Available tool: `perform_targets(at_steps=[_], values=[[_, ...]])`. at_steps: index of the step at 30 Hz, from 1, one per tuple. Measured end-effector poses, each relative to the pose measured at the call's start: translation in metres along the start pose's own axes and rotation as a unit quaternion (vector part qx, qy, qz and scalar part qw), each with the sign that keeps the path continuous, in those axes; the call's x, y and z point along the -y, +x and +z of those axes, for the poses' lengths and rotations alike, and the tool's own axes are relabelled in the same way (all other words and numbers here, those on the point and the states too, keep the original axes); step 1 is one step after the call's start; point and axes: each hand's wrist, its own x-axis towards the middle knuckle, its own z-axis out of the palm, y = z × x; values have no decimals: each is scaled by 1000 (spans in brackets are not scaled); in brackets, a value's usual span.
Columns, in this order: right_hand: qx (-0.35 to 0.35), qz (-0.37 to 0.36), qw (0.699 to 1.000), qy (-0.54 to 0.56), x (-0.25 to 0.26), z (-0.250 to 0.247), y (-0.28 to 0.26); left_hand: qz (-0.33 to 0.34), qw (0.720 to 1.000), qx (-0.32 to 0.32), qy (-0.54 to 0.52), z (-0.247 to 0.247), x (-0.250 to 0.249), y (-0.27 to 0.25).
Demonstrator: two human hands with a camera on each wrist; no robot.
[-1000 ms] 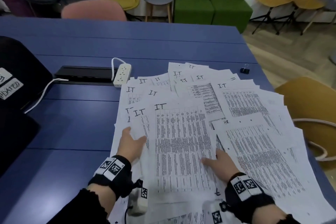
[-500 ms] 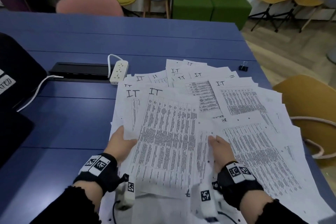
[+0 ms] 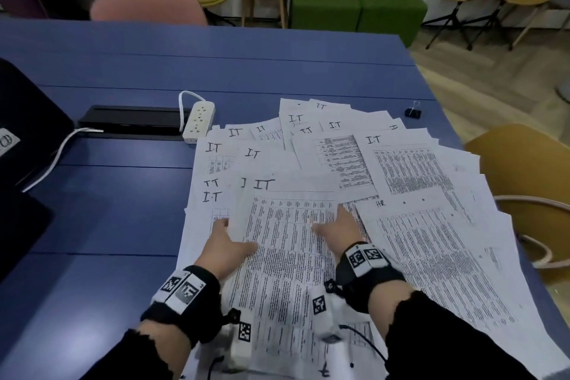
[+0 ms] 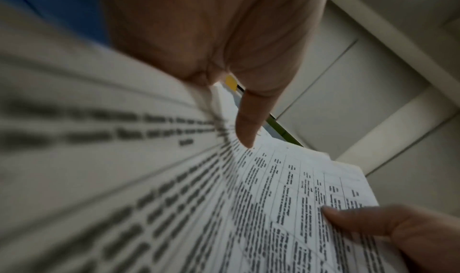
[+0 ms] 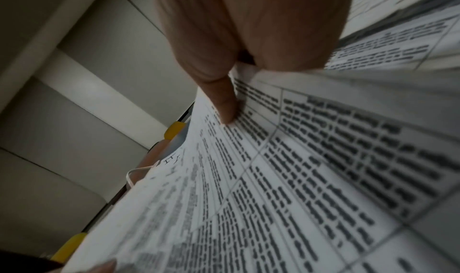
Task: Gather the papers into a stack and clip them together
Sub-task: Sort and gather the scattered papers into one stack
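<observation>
Well out to the left of both hands, a white power strip [image 3: 199, 122] is seen lying on the blue table [image 3: 108, 210]. The left hand [image 3: 226, 245] is closed on the left edge of a printed sheet [image 3: 290, 244], with the thumb laid on top and the fingers tucked beneath, as the left wrist view shows. The same sheet is pinched along its right edge by the right hand [image 3: 340, 233], thumb above and fingers hidden under the paper. Beneath and beyond the hands the papers [image 3: 401, 179] are fanned loosely across the table, overlapping and askew, most of them spreading to the right. Far ahead and to the right of the right hand, a black binder clip [image 3: 413, 111] is set apart from the pile. The sheets are judged light, limp and slippery against one another, so they are best taken at opposite edges, squared by tapping, and pinched firmly near one corner for clipping.
</observation>
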Motion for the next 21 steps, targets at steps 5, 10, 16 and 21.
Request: perform_targets(at_steps=[5, 10, 16, 21], values=[[-15, -19, 999, 33, -6, -2, -3, 20, 998, -52, -5, -12, 7, 1], [0, 2, 1000, 8, -38, -6, -6, 32, 980, -185, 72, -49, 17, 4], [55, 16, 998, -22, -32, 14, -15, 37, 986, -162, 2, -52, 17, 1], [96, -12, 991, -94, -17, 31, -19, 68, 989, -129, -8, -41, 24, -5]])
